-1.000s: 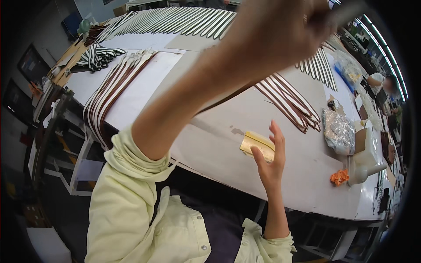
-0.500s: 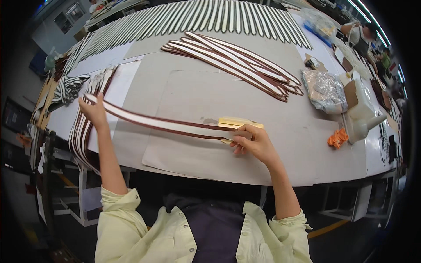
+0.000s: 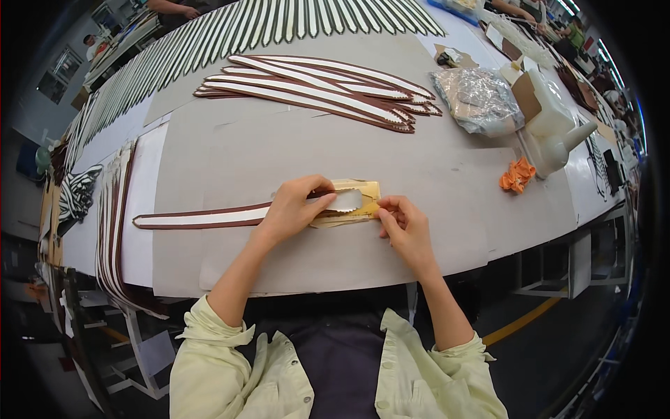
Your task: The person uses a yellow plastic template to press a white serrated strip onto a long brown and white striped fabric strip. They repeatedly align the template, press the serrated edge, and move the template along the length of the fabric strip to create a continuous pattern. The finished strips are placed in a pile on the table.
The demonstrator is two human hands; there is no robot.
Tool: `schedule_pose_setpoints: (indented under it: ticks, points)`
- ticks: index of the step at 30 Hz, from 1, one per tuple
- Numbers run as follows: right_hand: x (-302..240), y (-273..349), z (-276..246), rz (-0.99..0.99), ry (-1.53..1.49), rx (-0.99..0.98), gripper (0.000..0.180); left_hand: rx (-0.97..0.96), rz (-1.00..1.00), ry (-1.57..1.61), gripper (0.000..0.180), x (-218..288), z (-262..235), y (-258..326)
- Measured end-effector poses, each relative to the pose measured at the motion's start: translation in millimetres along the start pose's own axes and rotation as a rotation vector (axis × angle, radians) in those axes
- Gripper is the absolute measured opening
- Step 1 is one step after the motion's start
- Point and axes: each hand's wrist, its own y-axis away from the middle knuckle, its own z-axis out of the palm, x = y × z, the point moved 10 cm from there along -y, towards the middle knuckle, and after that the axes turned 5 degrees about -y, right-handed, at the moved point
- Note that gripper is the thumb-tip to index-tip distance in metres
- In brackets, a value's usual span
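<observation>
A long strap (image 3: 202, 218), white down the middle with dark brown edges, lies across the table with its pointed end to the left. My left hand (image 3: 296, 206) is closed on its toothed right end, holding that end over a yellow pad (image 3: 370, 192). The pad looks like a flat stack or block, part hidden under the strap and fingers. At the pad's right edge is my right hand (image 3: 406, 227), thumb and forefinger pinched together. What is between those fingertips, if anything, is too small to make out.
Brown-and-white straps (image 3: 328, 87) lie piled beyond my hands. A row of dark-edged straps (image 3: 293, 24) lines the far side. More straps (image 3: 115, 223) hang over the left front edge. At right are a plastic-wrapped bundle (image 3: 478, 101), a white bottle (image 3: 558, 150) and crumpled orange material (image 3: 517, 174).
My left hand has moved right, from the strap's pointed end to its toothed end. The strap has come down onto the table. My right hand has let go of it.
</observation>
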Motion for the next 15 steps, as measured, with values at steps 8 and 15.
schedule_pose_setpoints:
  ticks: [8,15]
  points:
    - [-46.5,34.1,16.2,-0.677,0.556,0.069,0.038,-0.026,0.018,-0.040,0.016,5.5,9.7,-4.4]
    - [-39.0,39.5,42.2,-0.769,0.893,0.006,0.047,-0.034,0.057,-0.036,0.017,7.5,19.8,-16.6]
